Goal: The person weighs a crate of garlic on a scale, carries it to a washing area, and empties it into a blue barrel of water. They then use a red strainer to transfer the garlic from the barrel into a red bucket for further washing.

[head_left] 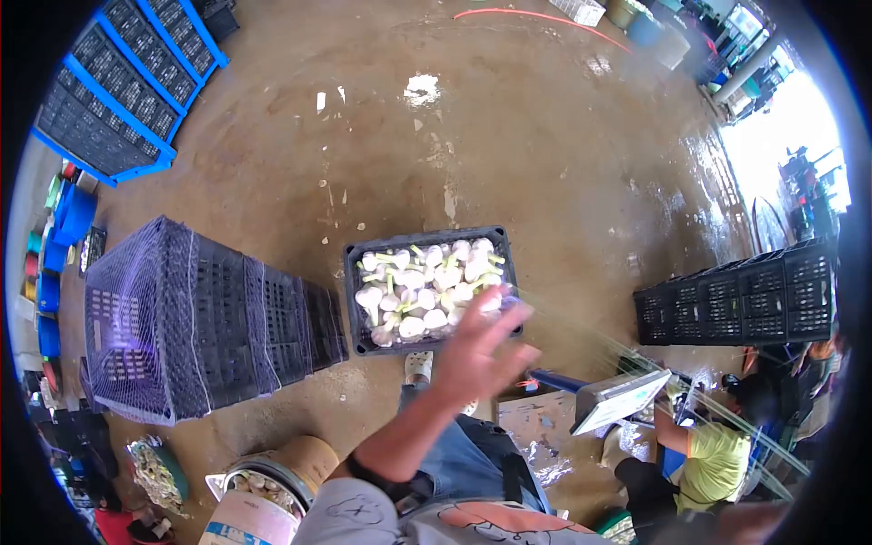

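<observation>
My left hand (481, 350) reaches over the near right corner of a black plastic crate (350, 304), its fingers spread and slightly blurred, holding nothing that I can see. White garlic bulbs (427, 298) with short green stems fill the crate. Thin, pale green strands (590, 334) stretch from near that hand toward the lower right. Just right of the hand stands a scale display (622, 400) on a blue post. A blurred shape at the lower right edge looks like my right hand (754, 520); its fingers cannot be made out.
Net-covered black crates (218, 327) are stacked at left, with another crate stack (740, 295) at right. A person in a yellow shirt (713, 463) sits at lower right. Buckets (250, 513) stand lower left. Blue-framed racking (127, 91) lines the upper left. The floor (545, 163) is wet.
</observation>
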Tool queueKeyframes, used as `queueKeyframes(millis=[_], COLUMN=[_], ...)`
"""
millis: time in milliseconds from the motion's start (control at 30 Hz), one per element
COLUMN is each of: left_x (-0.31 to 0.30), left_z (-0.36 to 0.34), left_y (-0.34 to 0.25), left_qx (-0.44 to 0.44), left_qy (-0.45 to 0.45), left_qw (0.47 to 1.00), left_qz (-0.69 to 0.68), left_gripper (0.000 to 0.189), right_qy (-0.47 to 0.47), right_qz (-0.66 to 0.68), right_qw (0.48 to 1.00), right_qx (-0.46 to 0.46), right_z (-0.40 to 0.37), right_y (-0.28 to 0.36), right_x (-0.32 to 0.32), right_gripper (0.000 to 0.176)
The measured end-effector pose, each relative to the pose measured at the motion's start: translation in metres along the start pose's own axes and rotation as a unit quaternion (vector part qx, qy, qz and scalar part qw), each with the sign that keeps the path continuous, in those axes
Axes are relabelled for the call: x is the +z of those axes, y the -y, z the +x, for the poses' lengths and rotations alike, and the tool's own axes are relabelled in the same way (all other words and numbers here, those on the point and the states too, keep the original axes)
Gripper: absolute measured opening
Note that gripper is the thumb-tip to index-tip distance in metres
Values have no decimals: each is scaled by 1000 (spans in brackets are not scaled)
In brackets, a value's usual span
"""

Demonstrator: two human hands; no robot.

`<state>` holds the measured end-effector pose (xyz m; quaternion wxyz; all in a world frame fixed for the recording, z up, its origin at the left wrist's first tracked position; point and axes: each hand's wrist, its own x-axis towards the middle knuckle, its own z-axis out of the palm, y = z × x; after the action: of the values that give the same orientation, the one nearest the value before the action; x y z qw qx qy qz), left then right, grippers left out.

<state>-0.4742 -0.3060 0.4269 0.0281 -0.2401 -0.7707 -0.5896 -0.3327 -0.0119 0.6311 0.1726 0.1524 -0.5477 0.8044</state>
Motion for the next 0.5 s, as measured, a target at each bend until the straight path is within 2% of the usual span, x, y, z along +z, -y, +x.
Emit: queueKeyframes(millis=[33, 100, 133, 233, 300, 333, 400, 467, 500], left_x=[19, 42, 55, 65, 48, 33, -8, -45, -72], left_z=[7, 10, 6, -2, -1, -2, -6, -24, -43], left_y=[-16, -56, -70, -88, -80, -81, -83, -74, -66], left_qx=[109, 224, 256, 265, 211, 214, 210, 131, 10], left_qy=[22, 78, 93, 66, 127, 131, 265, 291, 254], left_qw=[994, 970, 959, 956, 962, 961, 934, 941, 940], left_qz=[-6, -57, -75, -107, -119, -114, -112, -111, -229], left_gripper=[46, 37, 34, 26, 20, 20, 16, 12, 12], right_qy=[-13, -40, -55, -105, -138, -158, -204, -247, -266], right_qz=[-23, -70, -92, -156, -192, -207, -234, -262, -277], right_qw=[1000, 996, 994, 980, 966, 958, 939, 917, 905], right_qx=[-11, -25, -35, -74, -105, -121, -150, -172, -183], right_z=[1, 3, 4, 4, 8, 10, 13, 20, 27], right_y=[5, 16, 20, 30, 32, 31, 27, 22, 19], right_x=[6, 15, 21, 40, 48, 50, 54, 56, 55], right_gripper=[56, 54, 53, 49, 47, 46, 44, 42, 42])
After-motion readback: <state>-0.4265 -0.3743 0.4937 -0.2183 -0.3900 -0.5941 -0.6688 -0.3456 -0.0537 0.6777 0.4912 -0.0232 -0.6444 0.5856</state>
